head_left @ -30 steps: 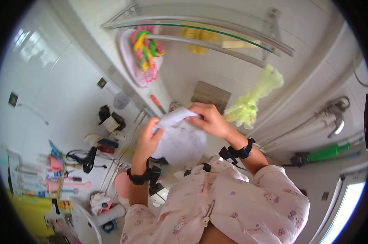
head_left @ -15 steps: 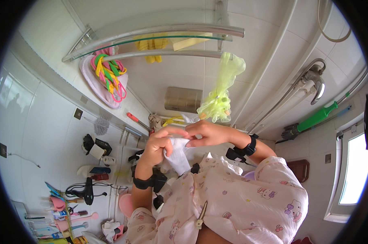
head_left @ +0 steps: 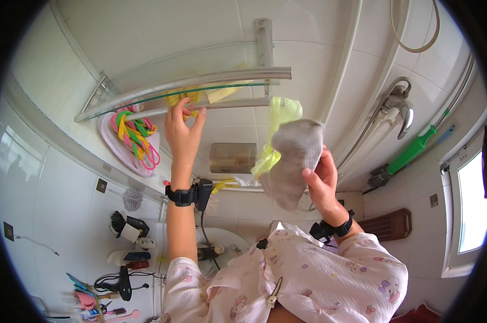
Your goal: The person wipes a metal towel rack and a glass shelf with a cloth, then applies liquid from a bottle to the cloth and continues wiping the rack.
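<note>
My right hand (head_left: 324, 180) pinches a thin greyish-white sock (head_left: 293, 164) between thumb and fingers. The sock hangs spread out in front of a light-green mesh bath puff (head_left: 278, 116), hiding part of it. Raised toward the metal towel rail (head_left: 233, 103), my left hand (head_left: 183, 132) has its thumb and fingers apart. Its fingertips are at the rail, in front of a yellow cloth (head_left: 176, 97); whether they touch the cloth I cannot tell. Black straps with small devices sit on both wrists.
A glass shelf (head_left: 146, 89) with a metal bar runs above the rail. Braided coloured cords (head_left: 136, 134) and a pink towel hang at its left. A shower mixer (head_left: 397, 110) and green-handled brush (head_left: 415, 151) are on the right, a hair dryer (head_left: 124, 282) lower left.
My hands have separated. The left has risen to the rail; the right has moved rightward with the sock, which was bunched between both hands and now hangs spread out.
</note>
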Demonstrator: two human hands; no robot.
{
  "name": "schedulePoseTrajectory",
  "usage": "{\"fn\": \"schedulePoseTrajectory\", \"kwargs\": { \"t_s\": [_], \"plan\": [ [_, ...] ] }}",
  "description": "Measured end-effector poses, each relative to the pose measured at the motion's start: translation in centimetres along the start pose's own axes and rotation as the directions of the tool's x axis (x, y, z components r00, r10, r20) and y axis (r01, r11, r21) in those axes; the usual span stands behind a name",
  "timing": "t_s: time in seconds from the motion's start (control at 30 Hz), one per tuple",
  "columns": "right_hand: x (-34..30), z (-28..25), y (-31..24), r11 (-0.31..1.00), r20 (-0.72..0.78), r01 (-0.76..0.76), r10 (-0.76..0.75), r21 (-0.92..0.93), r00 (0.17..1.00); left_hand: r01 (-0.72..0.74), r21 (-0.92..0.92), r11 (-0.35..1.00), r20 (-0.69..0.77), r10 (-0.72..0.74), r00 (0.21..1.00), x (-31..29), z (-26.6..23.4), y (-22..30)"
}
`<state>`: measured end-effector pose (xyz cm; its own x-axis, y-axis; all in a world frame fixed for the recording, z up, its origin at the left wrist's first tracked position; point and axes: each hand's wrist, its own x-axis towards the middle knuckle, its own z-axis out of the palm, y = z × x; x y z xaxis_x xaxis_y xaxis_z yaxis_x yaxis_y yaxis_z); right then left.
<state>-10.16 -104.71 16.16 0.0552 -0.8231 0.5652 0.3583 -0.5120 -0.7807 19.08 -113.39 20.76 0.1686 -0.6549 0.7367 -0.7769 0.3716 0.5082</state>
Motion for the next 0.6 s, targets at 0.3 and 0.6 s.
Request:
{"fn": "schedulePoseTrajectory", "kwargs": {
  "t_s": [0.3,0.6],
  "plan": [
    [1.9,0.4,0.3,0.825,-0.133,0.349,-0.446,-0.445,0.885,-0.359,0.357,0.862,-0.071,0.408,0.91,3.7,3.7,0.4],
    [10.3,5.9,4.7,-0.081,0.584,0.578,-0.105,-0.812,0.805,-0.059,0.41,0.91,-0.139,0.126,0.982,1.4,4.0,1.9]
  ]
}}
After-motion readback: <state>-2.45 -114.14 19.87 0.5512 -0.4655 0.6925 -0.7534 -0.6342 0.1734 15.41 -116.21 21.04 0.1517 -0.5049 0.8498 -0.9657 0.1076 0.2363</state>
